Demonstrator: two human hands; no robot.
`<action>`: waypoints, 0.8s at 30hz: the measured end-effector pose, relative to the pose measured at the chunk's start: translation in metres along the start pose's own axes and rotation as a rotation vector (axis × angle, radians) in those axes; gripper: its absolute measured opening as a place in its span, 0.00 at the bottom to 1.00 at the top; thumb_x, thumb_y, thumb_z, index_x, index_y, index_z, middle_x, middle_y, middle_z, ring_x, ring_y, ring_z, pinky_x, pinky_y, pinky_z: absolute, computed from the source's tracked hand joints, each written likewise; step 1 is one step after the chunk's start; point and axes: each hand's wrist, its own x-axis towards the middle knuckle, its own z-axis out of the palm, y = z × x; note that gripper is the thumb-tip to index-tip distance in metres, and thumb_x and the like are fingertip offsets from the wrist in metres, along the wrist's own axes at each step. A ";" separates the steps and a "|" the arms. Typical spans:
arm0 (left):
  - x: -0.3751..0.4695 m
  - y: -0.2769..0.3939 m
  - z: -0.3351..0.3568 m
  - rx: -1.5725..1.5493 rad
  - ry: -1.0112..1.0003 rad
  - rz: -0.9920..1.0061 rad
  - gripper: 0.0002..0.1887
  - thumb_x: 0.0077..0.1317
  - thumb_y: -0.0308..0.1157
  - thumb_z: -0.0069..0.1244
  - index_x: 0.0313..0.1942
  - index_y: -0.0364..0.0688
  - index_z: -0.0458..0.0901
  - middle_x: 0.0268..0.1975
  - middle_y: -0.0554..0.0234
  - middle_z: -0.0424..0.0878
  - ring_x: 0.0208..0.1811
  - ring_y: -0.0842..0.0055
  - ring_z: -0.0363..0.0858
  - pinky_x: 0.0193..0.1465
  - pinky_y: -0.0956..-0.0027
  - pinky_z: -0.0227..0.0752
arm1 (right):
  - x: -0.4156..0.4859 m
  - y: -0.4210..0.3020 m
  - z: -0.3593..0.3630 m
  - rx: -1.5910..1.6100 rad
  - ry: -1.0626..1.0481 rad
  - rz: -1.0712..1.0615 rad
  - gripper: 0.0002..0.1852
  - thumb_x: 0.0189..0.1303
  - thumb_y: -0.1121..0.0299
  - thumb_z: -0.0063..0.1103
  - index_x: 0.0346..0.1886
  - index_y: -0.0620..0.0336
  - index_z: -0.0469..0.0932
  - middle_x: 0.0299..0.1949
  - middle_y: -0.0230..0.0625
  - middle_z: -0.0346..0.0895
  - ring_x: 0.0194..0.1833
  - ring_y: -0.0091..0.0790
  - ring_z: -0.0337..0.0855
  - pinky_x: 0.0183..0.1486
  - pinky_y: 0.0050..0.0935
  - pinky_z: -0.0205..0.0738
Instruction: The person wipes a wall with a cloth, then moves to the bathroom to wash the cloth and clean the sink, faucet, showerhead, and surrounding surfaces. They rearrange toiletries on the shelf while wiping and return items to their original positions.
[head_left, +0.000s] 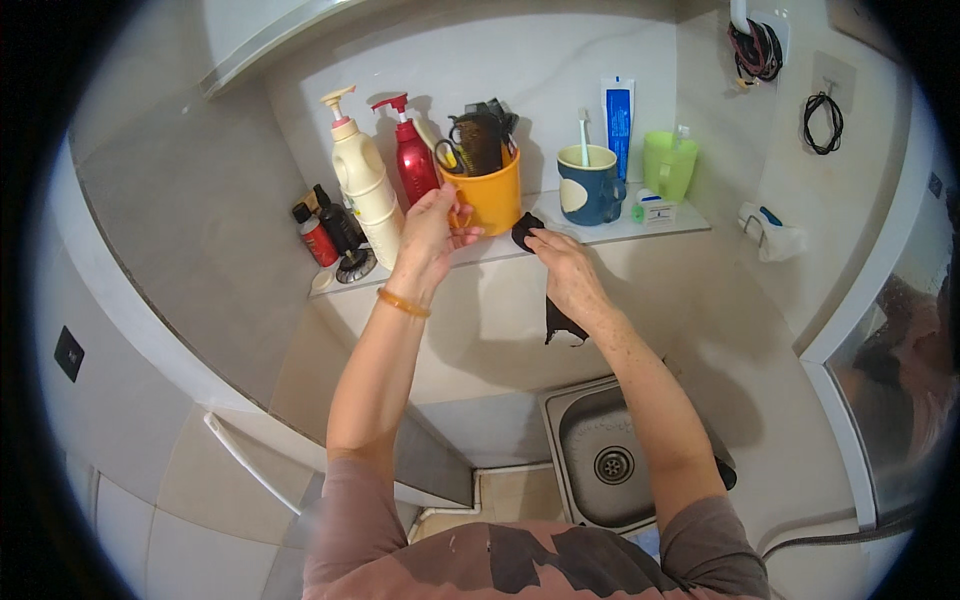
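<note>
My left hand (433, 229) is at the handle of a yellow mug (491, 196), which holds combs (480, 142), scissors and other items. The fingers curl at the handle; the thumb is at the mug's side. My right hand (562, 266) holds a black cloth (527, 231) against the shelf just right of the mug, and part of the cloth hangs below the hand. Farther right on the shelf stand a blue mug (589, 196) with a toothbrush (583, 139), an upright toothpaste tube (619, 127) and a green cup (669, 166).
Left on the shelf (649, 229) are a cream pump bottle (364, 187), a red pump bottle (415, 161) and small dark and red bottles (315, 238). Below is a steel sink (600, 420). Black cords (823, 124) and a white holder (772, 232) are on the right wall.
</note>
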 end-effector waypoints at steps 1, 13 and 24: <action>-0.009 0.004 -0.005 -0.009 -0.023 0.041 0.14 0.73 0.44 0.40 0.35 0.44 0.70 0.33 0.64 0.76 0.27 0.71 0.78 0.30 0.72 0.72 | 0.002 0.001 -0.001 0.000 -0.003 -0.016 0.23 0.46 0.89 0.45 0.49 0.72 0.77 0.53 0.54 0.74 0.57 0.52 0.72 0.62 0.40 0.65; -0.185 -0.031 -0.115 0.014 -0.098 -0.031 0.17 0.68 0.47 0.47 0.29 0.44 0.68 0.34 0.61 0.79 0.28 0.74 0.81 0.27 0.74 0.73 | 0.071 0.033 0.036 -0.260 -0.373 0.163 0.11 0.50 0.78 0.48 0.31 0.78 0.78 0.41 0.68 0.75 0.44 0.62 0.77 0.52 0.47 0.71; -0.269 -0.111 -0.168 -0.053 0.002 -0.227 0.18 0.68 0.48 0.48 0.28 0.43 0.69 0.29 0.63 0.79 0.28 0.76 0.82 0.28 0.75 0.75 | 0.106 0.025 0.088 -0.350 -0.441 0.281 0.14 0.52 0.73 0.48 0.36 0.74 0.80 0.50 0.69 0.71 0.54 0.61 0.72 0.57 0.48 0.67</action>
